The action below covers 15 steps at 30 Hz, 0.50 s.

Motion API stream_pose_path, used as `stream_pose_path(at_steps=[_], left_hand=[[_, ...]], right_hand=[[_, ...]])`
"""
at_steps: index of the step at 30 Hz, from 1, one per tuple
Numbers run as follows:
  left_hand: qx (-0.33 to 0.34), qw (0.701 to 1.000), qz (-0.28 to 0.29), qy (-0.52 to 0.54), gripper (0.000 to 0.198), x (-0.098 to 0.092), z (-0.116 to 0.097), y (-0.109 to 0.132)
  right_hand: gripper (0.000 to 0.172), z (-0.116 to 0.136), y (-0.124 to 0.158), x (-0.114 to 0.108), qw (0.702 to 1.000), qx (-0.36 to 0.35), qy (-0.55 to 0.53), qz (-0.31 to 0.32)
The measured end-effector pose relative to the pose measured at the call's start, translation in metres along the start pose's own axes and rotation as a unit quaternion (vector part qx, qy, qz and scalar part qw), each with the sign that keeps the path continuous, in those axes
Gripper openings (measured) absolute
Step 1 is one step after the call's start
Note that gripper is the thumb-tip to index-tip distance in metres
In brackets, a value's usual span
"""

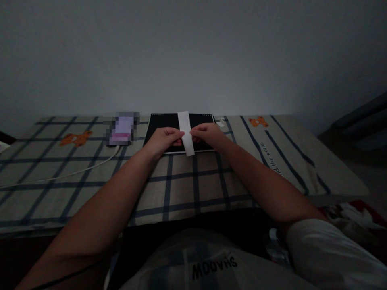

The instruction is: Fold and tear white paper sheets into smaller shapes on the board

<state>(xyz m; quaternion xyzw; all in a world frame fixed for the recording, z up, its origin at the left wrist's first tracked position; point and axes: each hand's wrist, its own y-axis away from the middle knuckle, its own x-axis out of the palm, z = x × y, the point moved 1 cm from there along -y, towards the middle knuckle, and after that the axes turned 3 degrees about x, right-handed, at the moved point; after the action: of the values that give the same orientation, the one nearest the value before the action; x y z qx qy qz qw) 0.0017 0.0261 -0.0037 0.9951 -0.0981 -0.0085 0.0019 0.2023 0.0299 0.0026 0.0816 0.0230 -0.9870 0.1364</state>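
A narrow white strip of paper (pixel 186 131) is held upright between both hands over a black flat mat (pixel 163 123) that lies on the checked cloth. My left hand (pixel 165 139) pinches the strip's left edge. My right hand (pixel 207 135) pinches its right edge. The strip's lower end hangs past the mat's near edge.
A phone with a lit screen (pixel 122 129) lies left of the mat, with a white cable (pixel 75 171) running off to the left. The checked cloth (pixel 196 181) covers the whole surface up to the grey wall. A small white scrap (pixel 220 123) lies right of the mat.
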Motion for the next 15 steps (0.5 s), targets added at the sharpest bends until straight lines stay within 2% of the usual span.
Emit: stream_pose_path(at_steps=[5, 12, 15], left_hand=[[0.015, 0.999, -0.021, -0.035, 0.031, 0.0025, -0.0048, 0.0041], [0.075, 0.988, -0.026, -0.131, 0.029, 0.0019, -0.0093, 0.0067], [0.086, 0.986, -0.031, -0.14, 0.027, 0.0032, -0.0094, 0.0079]], right_hand=[[0.01, 0.0004, 0.0008, 0.0006, 1.0, 0.006, -0.01, 0.009], [0.009, -0.0071, -0.0013, -0.0008, 0.995, 0.074, -0.053, 0.049], [0.009, -0.006, -0.001, -0.001, 0.996, 0.066, -0.043, 0.051]])
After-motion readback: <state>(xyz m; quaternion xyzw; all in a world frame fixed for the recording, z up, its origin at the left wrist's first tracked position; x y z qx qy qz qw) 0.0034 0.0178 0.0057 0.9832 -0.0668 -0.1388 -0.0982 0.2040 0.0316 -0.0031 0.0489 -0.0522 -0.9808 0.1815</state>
